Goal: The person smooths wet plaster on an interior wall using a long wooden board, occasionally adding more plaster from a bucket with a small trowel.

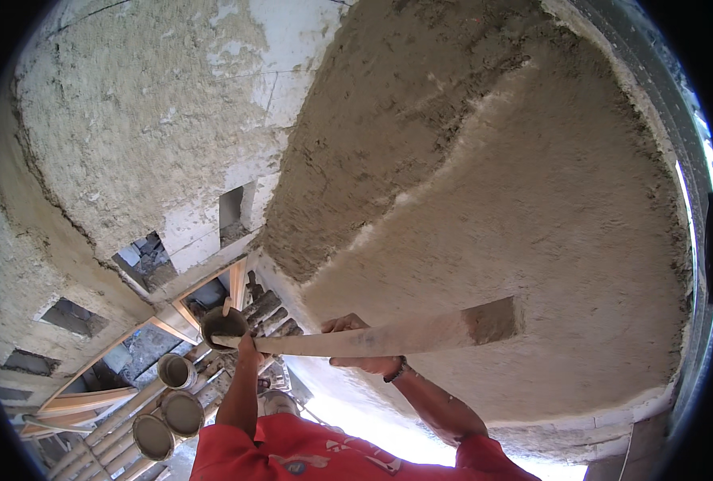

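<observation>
A long pale straightedge (388, 338) lies across the fresh brown plaster (493, 240), dark mortar caking its right end. Near its left end, my left hand (248, 351) is closed round it. My right hand (371, 365), with a dark band at the wrist, grips it farther along; fingers show above and below the board. The left tip of the straightedge overlaps the mouth of a dark bucket (223, 322). Something slim and orange-brown stands at that bucket's rim; I cannot make out what it is. A pale ridge crosses the plaster, with rougher, darker mortar (372, 120) on its upper left.
Several buckets, including a white one (177, 371) and a wide one filled with grey mix (183, 413), stand at lower left on scaffold poles (116, 441). A rough, pale wall (148, 104) with square openings rises on the left. Bright light shows below the plastered wall.
</observation>
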The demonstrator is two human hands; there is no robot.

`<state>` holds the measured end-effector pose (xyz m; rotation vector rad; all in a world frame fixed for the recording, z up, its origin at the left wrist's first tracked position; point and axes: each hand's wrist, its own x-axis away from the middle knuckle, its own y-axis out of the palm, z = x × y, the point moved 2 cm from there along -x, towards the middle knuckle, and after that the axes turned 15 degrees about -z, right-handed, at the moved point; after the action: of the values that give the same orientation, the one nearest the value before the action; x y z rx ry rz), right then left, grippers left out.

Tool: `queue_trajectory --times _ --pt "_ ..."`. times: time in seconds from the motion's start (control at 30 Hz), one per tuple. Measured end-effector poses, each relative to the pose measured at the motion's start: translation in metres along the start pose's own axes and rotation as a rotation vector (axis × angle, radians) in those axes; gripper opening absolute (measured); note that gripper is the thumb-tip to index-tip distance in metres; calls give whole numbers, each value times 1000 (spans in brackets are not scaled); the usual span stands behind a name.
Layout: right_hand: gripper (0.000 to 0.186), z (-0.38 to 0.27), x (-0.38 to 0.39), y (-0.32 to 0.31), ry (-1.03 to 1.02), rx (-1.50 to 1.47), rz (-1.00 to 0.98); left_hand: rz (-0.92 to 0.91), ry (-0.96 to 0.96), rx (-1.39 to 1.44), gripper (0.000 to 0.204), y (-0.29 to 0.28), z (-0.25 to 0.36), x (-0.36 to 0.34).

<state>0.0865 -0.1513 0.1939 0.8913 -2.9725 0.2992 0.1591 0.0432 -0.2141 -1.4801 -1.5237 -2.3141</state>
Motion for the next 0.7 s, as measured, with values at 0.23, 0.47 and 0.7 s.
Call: queue_trajectory --times 0.23,0.47,0.7 --pt "50 -7 -35 26 -18 169 -13 -13 -67 16 34 22 21 21" --pt "50 -9 -88 45 -18 173 263 168 1128 -1265 50 59 15 96" --pt "58 -26 -115 69 -14 85 280 256 1265 -1479 70 144 24 184"
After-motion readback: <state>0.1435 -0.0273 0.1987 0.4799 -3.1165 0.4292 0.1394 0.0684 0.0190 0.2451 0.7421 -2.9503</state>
